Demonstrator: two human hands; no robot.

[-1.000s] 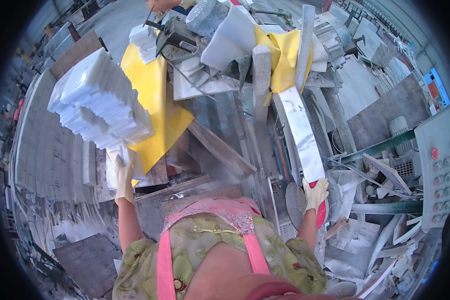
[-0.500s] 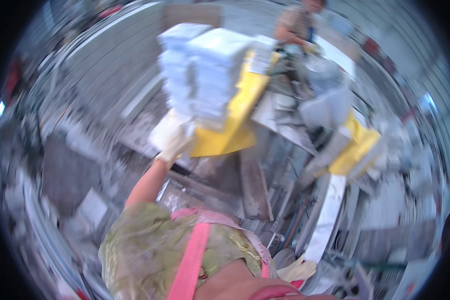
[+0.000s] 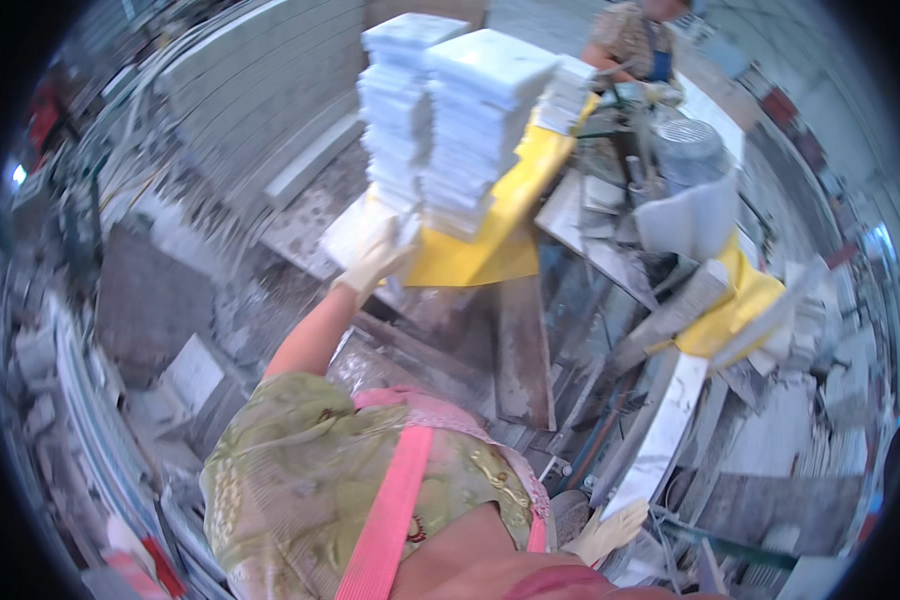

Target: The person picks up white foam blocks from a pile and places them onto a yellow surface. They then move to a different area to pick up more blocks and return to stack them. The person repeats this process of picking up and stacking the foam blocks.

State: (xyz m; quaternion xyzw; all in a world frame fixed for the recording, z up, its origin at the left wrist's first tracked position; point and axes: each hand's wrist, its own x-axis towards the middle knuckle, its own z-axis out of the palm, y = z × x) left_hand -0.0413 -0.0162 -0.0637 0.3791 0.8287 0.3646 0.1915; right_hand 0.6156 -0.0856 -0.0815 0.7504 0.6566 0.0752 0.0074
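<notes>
At upper centre, two tall stacks of thin white stone slabs [image 3: 480,130], side by side, rough-edged; a smooth yellow sheet [image 3: 515,235] lies beside and partly beneath the right-hand one.

At the foot of the left-hand stack, the left hand [image 3: 375,255] in a cream-coloured glove; fingers blurred, so whether they grasp a slab cannot be told.

At lower right, one long white marble strip with grey veining [image 3: 660,435], slanting up to a draped yellow cloth-like sheet [image 3: 745,310].

By the strip's lower end, the right hand [image 3: 612,532], likewise gloved; fingers straightened, clenched on nothing; contact with the strip cannot be judged.

Between stacks and strip, one long brown board [image 3: 525,350].

Beyond, one grey cylindrical machine part [image 3: 690,150] and a co-worker in a patterned top [image 3: 615,35].
</notes>
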